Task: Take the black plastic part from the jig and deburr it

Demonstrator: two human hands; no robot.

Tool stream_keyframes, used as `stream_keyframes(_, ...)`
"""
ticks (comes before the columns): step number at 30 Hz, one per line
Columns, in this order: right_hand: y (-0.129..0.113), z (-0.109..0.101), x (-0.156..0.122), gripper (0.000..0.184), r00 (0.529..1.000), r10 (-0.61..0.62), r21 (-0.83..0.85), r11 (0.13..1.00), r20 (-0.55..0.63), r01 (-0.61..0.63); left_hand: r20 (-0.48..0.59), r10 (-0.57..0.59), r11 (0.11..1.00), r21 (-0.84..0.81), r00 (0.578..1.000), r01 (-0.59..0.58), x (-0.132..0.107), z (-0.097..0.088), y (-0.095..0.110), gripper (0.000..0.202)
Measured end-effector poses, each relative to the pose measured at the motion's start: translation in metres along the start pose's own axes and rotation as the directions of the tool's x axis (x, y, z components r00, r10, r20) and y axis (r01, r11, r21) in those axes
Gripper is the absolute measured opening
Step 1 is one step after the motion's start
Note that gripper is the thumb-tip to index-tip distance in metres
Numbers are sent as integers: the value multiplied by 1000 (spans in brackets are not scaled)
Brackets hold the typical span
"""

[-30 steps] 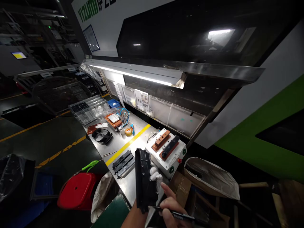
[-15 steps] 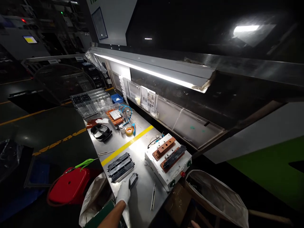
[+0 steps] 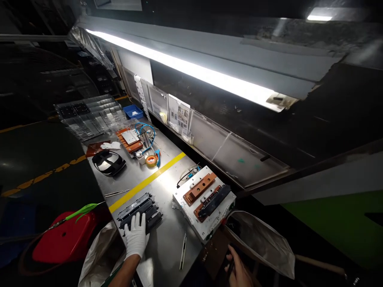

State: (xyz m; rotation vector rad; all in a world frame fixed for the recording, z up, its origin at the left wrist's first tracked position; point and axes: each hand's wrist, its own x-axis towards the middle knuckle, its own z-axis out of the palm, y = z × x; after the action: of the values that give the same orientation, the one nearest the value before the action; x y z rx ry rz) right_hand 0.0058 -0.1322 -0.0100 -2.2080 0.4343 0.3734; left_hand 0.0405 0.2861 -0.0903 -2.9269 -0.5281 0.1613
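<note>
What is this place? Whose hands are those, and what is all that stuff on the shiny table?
The camera sits on a person's head, looking down at a metal workbench under a long lamp. The left hand, in a white glove, lies flat on some black plastic parts. The bare right hand is low beside a plastic-lined bin; whether it holds anything is unclear. On the bench also sit a white box with copper blocks, tape, tweezers and a yellow stripe. A red stool stands nearby.
</note>
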Motion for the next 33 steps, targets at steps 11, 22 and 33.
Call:
stream_keyframes(11, -68, -14, 118, 63, 998, -17, -595, 802, 57, 47, 167, -71, 995, -55, 983, 82, 57, 14, -15, 99)
stream_keyframes(22, -93, 6, 143, 60, 999, 14, -698, 716, 32, 13, 104, -92, 995, -31, 990, 95, 101, 11, -14, 89)
stream_keyframes(33, -89, 1, 140, 67, 995, -72, -470, 882, -70, 31, 113, -105, 982, 168, 988, 85, 105, -10, -7, 92)
